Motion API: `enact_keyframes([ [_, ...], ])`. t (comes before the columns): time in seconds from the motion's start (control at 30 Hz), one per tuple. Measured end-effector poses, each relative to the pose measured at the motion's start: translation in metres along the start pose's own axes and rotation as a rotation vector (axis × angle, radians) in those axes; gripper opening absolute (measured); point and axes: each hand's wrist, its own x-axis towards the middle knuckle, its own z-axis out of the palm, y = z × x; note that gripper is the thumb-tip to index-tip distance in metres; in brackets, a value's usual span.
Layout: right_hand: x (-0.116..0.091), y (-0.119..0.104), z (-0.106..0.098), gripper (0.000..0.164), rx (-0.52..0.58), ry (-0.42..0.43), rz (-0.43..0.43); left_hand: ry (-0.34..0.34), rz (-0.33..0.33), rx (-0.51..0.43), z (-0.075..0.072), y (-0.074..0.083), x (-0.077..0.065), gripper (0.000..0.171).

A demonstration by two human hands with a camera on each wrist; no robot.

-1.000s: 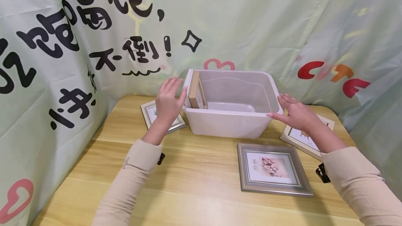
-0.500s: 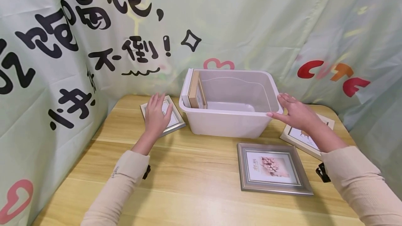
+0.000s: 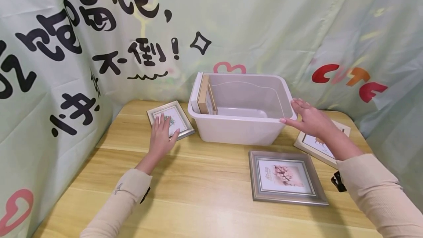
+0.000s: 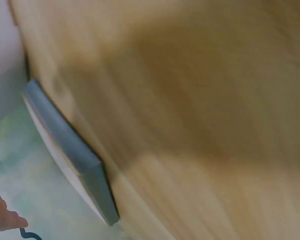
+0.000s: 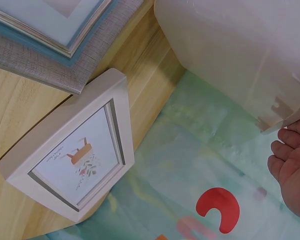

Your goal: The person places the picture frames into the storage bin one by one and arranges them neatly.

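Note:
A light grey plastic bin (image 3: 238,130) stands at the back of the table. Upright against its left inner wall are a white picture frame (image 3: 195,93) and brown wooden frames (image 3: 203,96). My left hand (image 3: 159,140) is over a silver picture frame (image 3: 183,122) lying left of the bin, fingers spread and loosely bent; whether they touch it I cannot tell. This frame's edge (image 4: 65,135) shows in the left wrist view. On the bin's right front corner rests my right hand (image 3: 312,120), its thumb along the front rim and its fingertips against the right side.
A larger grey picture frame (image 3: 284,195) with a pink flower print lies in front of the bin. To its right is a pale frame (image 3: 307,149) with an animal print, partly under my right forearm. A printed curtain (image 3: 264,21) hangs behind the wooden table (image 3: 205,179).
My left hand has left the bin's left side and moved left and toward me, over the silver picture frame. The right hand has stayed on the bin's corner.

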Motion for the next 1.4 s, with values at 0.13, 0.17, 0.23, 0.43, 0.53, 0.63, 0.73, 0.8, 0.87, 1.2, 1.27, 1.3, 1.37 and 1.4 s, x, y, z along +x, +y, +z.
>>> enact_keyframes([
  [0.13, 0.001, 0.001, 0.0, 0.093, -0.005, 0.006, -0.001, -0.051, 0.017, 0.022, 0.004, -0.007, -0.007, 0.061],
  [0.17, 0.001, 0.001, 0.0, 0.093, -0.004, 0.006, 0.001, -0.059, 0.024, 0.029, 0.005, -0.008, -0.008, 0.062],
  [0.23, 0.001, 0.001, -0.001, 0.093, -0.002, 0.002, 0.005, -0.072, 0.039, 0.041, 0.007, -0.012, -0.011, 0.063],
  [0.43, 0.002, 0.001, -0.003, 0.093, -0.001, -0.004, 0.005, -0.135, 0.055, 0.036, 0.014, -0.024, -0.019, 0.067],
  [0.53, 0.001, 0.0, -0.003, 0.093, 0.0, -0.007, 0.008, -0.191, 0.064, 0.039, 0.017, -0.028, -0.023, 0.071],
  [0.63, 0.001, -0.001, -0.003, 0.093, 0.001, -0.008, 0.011, -0.233, 0.092, 0.045, 0.02, -0.032, -0.026, 0.074],
  [0.73, 0.001, 0.0, -0.003, 0.093, 0.001, -0.012, 0.009, -0.254, 0.119, 0.049, 0.023, -0.035, -0.029, 0.076],
  [0.8, 0.001, 0.0, -0.003, 0.093, 0.002, -0.016, 0.007, -0.27, 0.123, 0.057, 0.025, -0.038, -0.031, 0.077],
  [0.87, 0.0, 0.001, -0.002, 0.093, 0.004, -0.018, 0.005, -0.295, 0.114, 0.056, 0.026, -0.04, -0.033, 0.078],
  [1.2, 0.0, 0.001, 0.001, 0.092, 0.008, -0.01, 0.011, -0.336, 0.12, 0.09, 0.028, -0.046, -0.038, 0.078],
  [1.27, 0.0, 0.001, 0.001, 0.093, 0.009, -0.011, 0.011, -0.327, 0.124, 0.097, 0.028, -0.046, -0.039, 0.077],
  [1.3, 0.0, 0.001, 0.001, 0.093, 0.007, -0.011, 0.01, -0.323, 0.126, 0.097, 0.028, -0.047, -0.039, 0.077],
  [1.37, 0.0, 0.001, 0.001, 0.093, 0.008, -0.014, 0.011, -0.316, 0.131, 0.097, 0.028, -0.047, -0.04, 0.077],
  [1.4, 0.0, 0.0, 0.001, 0.093, 0.01, -0.015, 0.011, -0.312, 0.137, 0.102, 0.029, -0.047, -0.041, 0.077],
])
